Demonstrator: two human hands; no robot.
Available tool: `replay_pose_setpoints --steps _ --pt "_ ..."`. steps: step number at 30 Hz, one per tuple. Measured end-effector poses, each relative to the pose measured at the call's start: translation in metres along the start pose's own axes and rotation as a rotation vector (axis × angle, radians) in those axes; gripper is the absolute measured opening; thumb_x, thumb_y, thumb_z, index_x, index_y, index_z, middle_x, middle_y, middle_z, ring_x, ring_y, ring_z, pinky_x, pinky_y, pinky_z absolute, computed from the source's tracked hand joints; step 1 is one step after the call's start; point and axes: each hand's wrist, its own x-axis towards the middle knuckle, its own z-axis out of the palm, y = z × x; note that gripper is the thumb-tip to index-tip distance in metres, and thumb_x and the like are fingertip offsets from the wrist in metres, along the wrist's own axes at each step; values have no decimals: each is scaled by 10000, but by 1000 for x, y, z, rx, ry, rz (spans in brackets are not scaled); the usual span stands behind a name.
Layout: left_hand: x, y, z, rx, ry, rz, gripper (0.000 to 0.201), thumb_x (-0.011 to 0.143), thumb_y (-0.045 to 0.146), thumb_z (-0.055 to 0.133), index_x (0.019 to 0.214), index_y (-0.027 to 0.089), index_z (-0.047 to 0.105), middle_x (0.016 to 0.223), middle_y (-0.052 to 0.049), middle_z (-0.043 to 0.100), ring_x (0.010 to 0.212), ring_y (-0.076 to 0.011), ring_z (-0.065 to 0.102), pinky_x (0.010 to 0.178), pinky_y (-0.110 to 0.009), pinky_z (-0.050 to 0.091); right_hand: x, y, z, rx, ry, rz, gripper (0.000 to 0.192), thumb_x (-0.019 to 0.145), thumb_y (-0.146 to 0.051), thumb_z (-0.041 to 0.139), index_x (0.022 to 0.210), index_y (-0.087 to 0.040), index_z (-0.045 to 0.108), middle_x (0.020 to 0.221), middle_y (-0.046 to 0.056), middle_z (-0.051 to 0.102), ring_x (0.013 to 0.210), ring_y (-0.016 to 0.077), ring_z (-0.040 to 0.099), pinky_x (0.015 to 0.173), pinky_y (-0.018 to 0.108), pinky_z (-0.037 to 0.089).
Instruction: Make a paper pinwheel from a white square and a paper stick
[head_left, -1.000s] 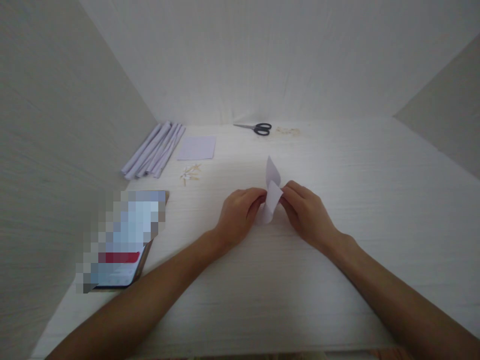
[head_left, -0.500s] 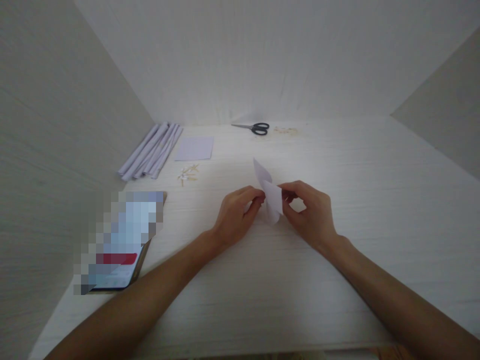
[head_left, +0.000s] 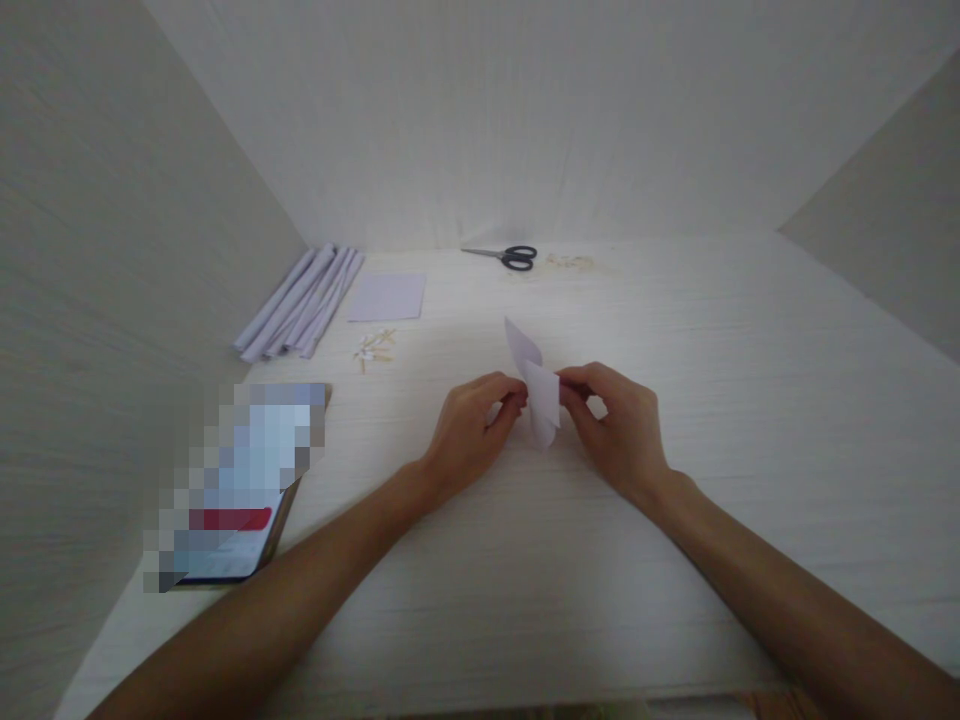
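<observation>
1. Left hand point(head_left: 472, 425): closed in a pinch, thumb and fingertips on the left edge of a small folded paper piece point(head_left: 538, 395), probably to keep the fold steady.
2. Right hand point(head_left: 619, 425): also closed in a pinch, on the right edge of the same paper, so the piece was supported from both sides.
3. Paper piece: held between the two hands, just above the desk point(head_left: 712, 400), standing nearly upright, with a pointed flap leaning up and away from the hands. Whether its low tip touched the desk could not be told.
4. Beyond the left hand and further to its left: a flat square paper sheet point(head_left: 387, 297), a row of rolled paper tubes point(head_left: 300, 302) against the side wall, and a few small wooden bits point(head_left: 373, 349) nearer to the hand. Seemingly kept as stock, out of the way but within reach.
5. Far beyond both hands, by the back wall: black-handled scissors point(head_left: 508, 256), lying shut and untouched.
6. Near the left forearm: a phone-like device point(head_left: 240, 480) lying flat, screen blurred.
</observation>
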Motion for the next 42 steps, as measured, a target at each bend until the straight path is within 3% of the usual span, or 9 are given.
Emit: replay_pose_setpoints --steps 9,15,21,29,42 --pt "2 3 0 -77 1 -68 166 750 99 455 755 143 615 708 -11 637 642 -93 560 622 -199 443 -2 2 -1 34 -32 7 160 781 -89 443 806 -170 578 715 28 627 648 135 581 588 249 443" --pt "4 2 -2 -324 -13 -266 149 743 132 469 733 132 618 644 -6 625 603 -100 568 601 -214 457 2 2 -1 211 -23 74 113 750 -134 521 843 -166 574 762 28 626 636 123 565 605 258 459" --pt "4 -1 -1 -535 -78 -358 136 735 199 501 707 124 611 609 0 594 579 -91 548 581 -208 443 3 6 1 398 -67 116 145 710 -180 589 853 -183 569 807 23 595 657 115 528 582 257 430" --pt "5 -1 0 -650 -155 -373 87 687 148 527 676 118 608 568 11 571 555 -79 522 568 -201 417 5 12 4 567 -162 214 39 697 -216 607 709 -180 598 640 -7 563 564 96 477 518 241 384" --pt "5 1 -2 -685 -143 -421 78 683 149 530 649 116 593 568 18 562 546 -71 511 562 -198 413 6 14 3 625 -82 266 43 653 -180 650 658 -172 607 620 -4 585 556 107 516 508 247 399"
